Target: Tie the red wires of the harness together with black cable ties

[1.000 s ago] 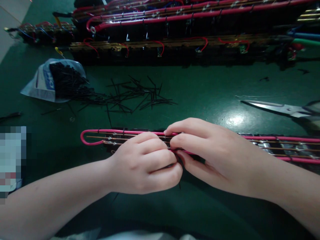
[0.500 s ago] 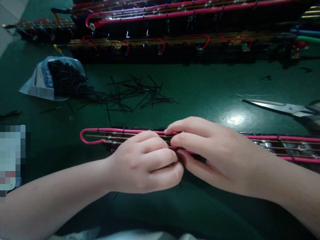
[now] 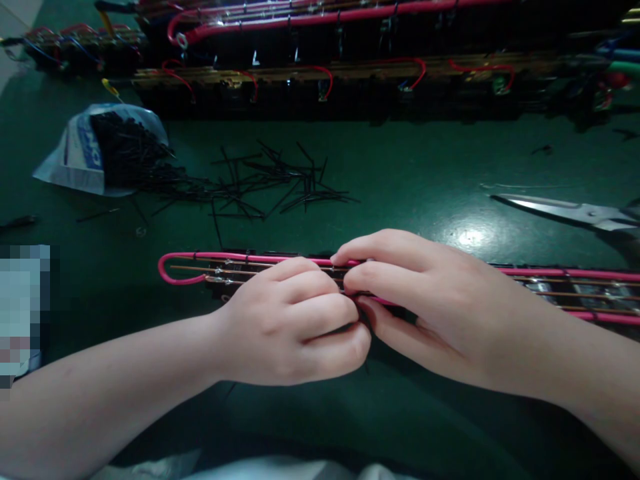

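Lying sideways, wired strip (image 3: 239, 268), pink loop (image 3: 162, 268) leftmost; left fingers (image 3: 323, 313), right fingers (image 3: 387, 277) curled, grip unclear.

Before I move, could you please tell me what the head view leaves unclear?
All head view:
- Whatever the left hand may hold: hidden under its curled fingers.
- Middle of the long black assembly edged with pink cable: covered by that and the right hand.
- Most of the handles of the silver-bladed scissors: cut off, right edge.
- Blue print on the clear plastic bag: too blurred.

The glossy green tabletop (image 3: 425, 170) shows 1 bright glare patch (image 3: 471, 237); a pale surface (image 3: 21, 15) lies upper left.
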Demonstrator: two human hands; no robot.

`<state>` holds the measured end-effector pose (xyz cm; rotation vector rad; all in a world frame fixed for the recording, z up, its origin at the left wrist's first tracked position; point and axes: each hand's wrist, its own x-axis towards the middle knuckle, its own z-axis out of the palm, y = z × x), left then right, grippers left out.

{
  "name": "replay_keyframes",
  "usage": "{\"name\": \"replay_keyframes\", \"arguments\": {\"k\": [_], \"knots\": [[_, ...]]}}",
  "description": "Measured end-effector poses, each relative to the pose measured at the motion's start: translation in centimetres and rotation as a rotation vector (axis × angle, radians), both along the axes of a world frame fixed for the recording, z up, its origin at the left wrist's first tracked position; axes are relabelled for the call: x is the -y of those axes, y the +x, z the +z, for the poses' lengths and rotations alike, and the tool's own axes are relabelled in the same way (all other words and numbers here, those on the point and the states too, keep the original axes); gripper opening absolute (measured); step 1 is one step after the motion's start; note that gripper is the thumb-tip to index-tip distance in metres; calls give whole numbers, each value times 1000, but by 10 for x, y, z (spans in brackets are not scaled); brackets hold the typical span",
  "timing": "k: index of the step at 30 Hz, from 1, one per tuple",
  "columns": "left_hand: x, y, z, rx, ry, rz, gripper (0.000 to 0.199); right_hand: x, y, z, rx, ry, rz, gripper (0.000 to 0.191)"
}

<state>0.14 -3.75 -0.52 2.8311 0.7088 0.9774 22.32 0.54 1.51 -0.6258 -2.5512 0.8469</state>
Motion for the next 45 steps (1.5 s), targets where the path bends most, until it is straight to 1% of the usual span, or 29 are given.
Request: {"name": "replay_keyframes", "arguments": {"k": [7,15,30,38,45], "knots": [[0,0,-1,0,-7,-4,7,0,0,1,-9,3,7,22],[-1,1,0,2,3,20,11,0,-1,2,7,5,-3,23],[-3,0,3,-42,12,9,15,0,0,3,9,-11,7,22],[-2,0,2,-34,5,10,13,-2,-2,-2,-10,-7,16,22],[-1,0,1,-41,6,12,10,-1,2,-1,-7,13,19,21]]}}
